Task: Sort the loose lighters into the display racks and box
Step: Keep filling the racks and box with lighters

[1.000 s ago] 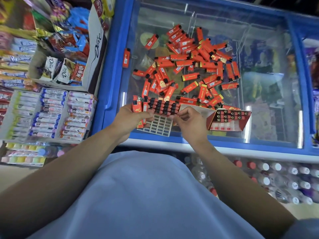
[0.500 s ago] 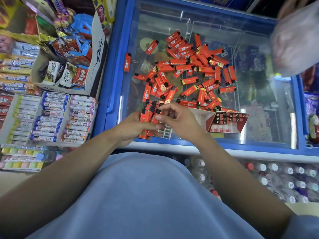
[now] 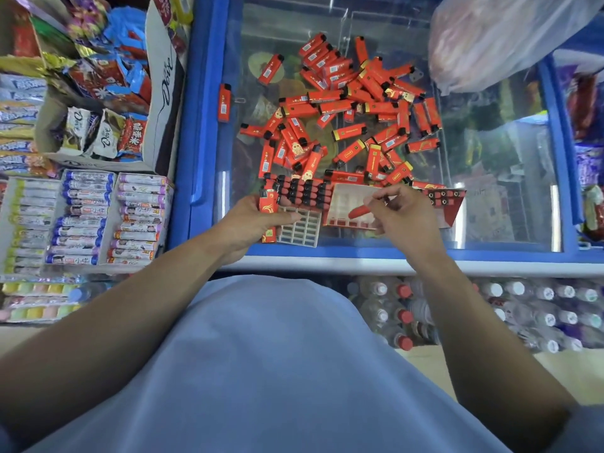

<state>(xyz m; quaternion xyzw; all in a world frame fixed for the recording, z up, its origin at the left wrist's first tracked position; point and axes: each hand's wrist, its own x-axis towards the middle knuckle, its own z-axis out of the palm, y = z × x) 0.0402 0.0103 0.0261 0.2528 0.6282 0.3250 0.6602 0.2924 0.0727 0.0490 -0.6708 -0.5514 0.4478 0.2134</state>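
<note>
A blue-framed freezer (image 3: 209, 132) with a glass lid serves as the counter. At its far right lies a clear plastic bag (image 3: 503, 37). Left of the freezer stands a white carton (image 3: 163, 76) printed "Dove", holding Dove sachets and red packets with Chinese characters; nearer are trays of wrapped candy rolls (image 3: 85, 217), their print too small to read. Below the freezer's near edge stand bottles (image 3: 539, 299) with red and white caps.

A loose pile of red lighters (image 3: 353, 106), several dozen and too overlapped to count, covers the middle of the glass; one lighter (image 3: 224, 103) lies apart on the left frame. Some show barcode stickers and gold figures.

At the near edge, the rack (image 3: 299, 223) carries rows of black-capped lighters over empty cells. Just right sits the box (image 3: 351, 204), and beyond it a second rack (image 3: 447, 204).

The left hand (image 3: 251, 220) grips lighters against the rack's left end. The right hand (image 3: 398, 214) pinches one lighter over the box, fingers curled.
</note>
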